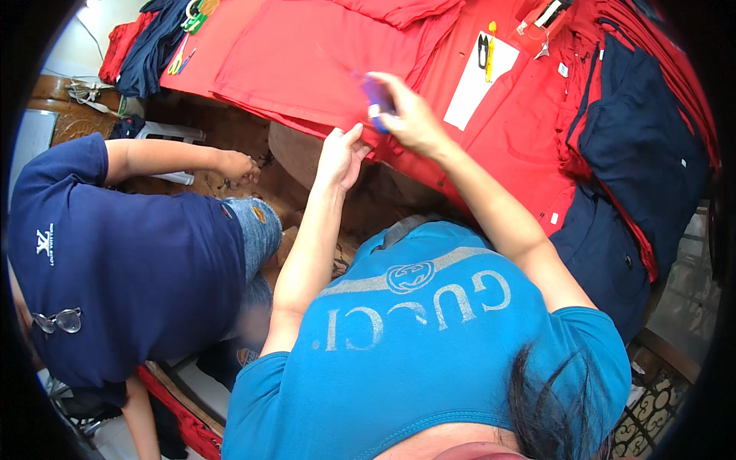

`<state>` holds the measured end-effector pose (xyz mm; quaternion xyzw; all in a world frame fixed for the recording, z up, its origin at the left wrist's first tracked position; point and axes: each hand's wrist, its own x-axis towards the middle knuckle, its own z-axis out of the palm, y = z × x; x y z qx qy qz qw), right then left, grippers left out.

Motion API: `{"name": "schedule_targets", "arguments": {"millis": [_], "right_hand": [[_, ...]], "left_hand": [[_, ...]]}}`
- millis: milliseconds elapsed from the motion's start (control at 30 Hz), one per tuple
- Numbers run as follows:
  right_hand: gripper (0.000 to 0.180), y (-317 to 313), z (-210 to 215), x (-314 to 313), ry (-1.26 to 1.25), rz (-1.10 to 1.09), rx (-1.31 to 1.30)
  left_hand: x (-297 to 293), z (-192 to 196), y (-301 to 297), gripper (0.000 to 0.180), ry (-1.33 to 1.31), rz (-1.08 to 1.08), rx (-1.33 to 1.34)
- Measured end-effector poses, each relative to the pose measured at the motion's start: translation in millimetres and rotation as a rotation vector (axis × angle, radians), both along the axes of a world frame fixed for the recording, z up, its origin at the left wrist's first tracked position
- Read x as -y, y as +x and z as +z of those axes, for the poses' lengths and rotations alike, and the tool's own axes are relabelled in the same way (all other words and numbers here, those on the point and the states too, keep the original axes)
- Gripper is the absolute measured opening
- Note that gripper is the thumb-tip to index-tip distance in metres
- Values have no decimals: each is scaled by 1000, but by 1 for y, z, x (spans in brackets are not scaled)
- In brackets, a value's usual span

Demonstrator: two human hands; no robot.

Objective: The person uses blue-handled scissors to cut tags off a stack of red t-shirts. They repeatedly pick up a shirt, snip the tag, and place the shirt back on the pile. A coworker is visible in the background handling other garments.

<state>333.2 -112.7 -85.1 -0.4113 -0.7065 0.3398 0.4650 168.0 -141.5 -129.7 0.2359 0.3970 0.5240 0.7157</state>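
Observation:
My left hand (343,157) is at the near edge of a spread of red cloth (284,61). Its thumb and fingers are drawn together there, seemingly pinching the cloth's edge. Just above and to the right, my right hand (410,119) is closed around a blue-purple tool (376,100). Motion smears the tool, so its exact kind is unclear. Farther right on the cloth lies a white tapered piece of paper (474,96). Black thread snips (482,50) and a slim yellow tool (491,57) rest on it.
A person in a dark blue shirt (138,268) sits close on my left, one arm reaching forward. Yellow-handled scissors (179,60) lie at the far left of the cloth. Dark navy garments (644,130) are heaped on the right. A white plastic stool (172,133) stands beyond the person.

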Motion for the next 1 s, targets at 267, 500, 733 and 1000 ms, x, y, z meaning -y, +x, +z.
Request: {"name": "schedule_targets", "arguments": {"millis": [267, 500, 733, 1000], "right_hand": [[49, 40, -8, 17, -650, 147, -231], [53, 71, -5, 74, -565, 117, -163], [53, 56, 11, 81, -247, 90, 67], [56, 51, 4, 57, 11, 21, 124]], "left_hand": [[-19, 13, -30, 33, 94, 140, 32], [-38, 48, -26, 66, 182, 47, -139], [-48, 58, -20, 30, 161, 145, 34], [-43, 94, -9, 17, 201, 123, 16]]}}
